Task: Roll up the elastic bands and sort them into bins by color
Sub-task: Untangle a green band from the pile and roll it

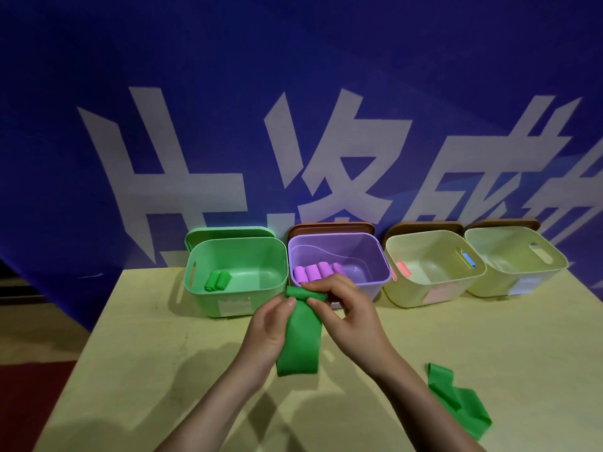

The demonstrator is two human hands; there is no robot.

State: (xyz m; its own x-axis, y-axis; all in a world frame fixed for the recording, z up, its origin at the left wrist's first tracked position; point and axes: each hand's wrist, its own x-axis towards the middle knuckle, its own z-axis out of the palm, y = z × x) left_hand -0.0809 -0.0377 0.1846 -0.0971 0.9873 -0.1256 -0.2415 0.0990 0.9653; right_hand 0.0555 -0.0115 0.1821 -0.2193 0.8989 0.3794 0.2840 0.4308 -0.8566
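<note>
Head view: at frame centre my left hand and right hand pinch the rolled far end of a green elastic band, its flat, smooth, thin tail lying toward me on the table. I should keep the edges aligned and the tension even. Destination: green bin, centre left, rigid plastic, holding two rolls.

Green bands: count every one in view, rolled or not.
4: two rolled bands in the green bin, one half-rolled band held by both hands, one loose band on the table's right.
</note>
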